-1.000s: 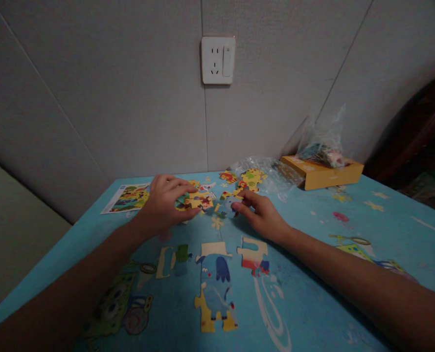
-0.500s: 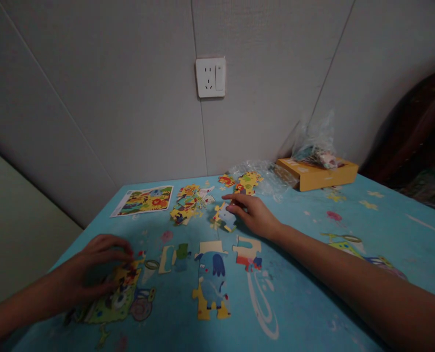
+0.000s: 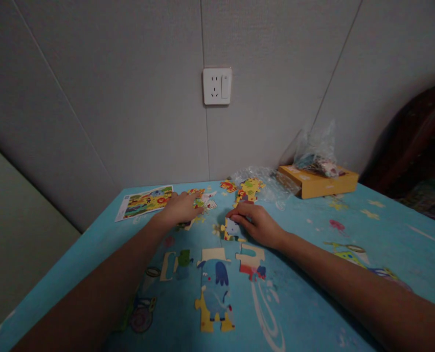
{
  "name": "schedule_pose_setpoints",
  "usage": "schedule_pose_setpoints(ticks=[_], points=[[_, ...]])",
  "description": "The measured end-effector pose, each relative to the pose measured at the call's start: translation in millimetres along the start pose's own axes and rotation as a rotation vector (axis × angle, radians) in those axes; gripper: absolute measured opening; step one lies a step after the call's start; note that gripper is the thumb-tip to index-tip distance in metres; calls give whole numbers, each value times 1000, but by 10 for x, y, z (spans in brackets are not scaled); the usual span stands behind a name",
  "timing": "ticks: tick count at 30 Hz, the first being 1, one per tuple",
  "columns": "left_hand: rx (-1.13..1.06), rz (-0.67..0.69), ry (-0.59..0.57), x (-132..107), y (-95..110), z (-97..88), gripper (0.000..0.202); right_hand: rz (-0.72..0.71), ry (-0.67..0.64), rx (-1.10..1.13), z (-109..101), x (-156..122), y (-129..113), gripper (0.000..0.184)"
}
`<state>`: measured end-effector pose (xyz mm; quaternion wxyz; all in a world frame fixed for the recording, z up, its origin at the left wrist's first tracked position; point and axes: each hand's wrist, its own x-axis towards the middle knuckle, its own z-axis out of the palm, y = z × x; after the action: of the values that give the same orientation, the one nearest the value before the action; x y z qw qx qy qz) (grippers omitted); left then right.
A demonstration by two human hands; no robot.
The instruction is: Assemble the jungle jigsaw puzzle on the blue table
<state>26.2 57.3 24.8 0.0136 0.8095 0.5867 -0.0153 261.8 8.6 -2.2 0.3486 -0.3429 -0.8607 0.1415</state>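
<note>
My left hand [image 3: 182, 208] reaches over a pile of puzzle pieces [image 3: 209, 204] at the back of the table, its fingers stretched out and covering part of the pile. Between the thumb and fingers of my right hand [image 3: 256, 222] is a puzzle piece [image 3: 232, 230] with a light blue and yellow print. Nearer to me lie joined puzzle pieces [image 3: 215, 293] that show a blue elephant. To their left is a white and green piece [image 3: 176, 265], and to their right a white and red piece [image 3: 252, 261].
A printed picture sheet [image 3: 144, 202] lies at the back left. More puzzle pieces [image 3: 250, 188] sit behind my right hand, beside clear plastic wrap [image 3: 264, 178]. An orange box [image 3: 322, 185] with a plastic bag [image 3: 318, 156] on top stands at the back right, near the wall.
My left hand has moved forward and right, from the cartoon print at the table's left to the pile. My right hand stays close to the same place with the piece.
</note>
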Motion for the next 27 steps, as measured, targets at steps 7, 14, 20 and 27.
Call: schedule_pose_setpoints(ticks=[7,14,20,27], points=[[-57,154,-44,69,185,58,61,2,-49,9,-3,-24,20,25],[-99,198,-85,-231,-235,118,67,-29,-63,18,4,-25,35,25],[-160,235,141,-372,-735,280,63,-37,-77,27,32,-18,42,25],[-105,251,194,-256,-1056,342,59,2,-77,6,22,-12,50,26]])
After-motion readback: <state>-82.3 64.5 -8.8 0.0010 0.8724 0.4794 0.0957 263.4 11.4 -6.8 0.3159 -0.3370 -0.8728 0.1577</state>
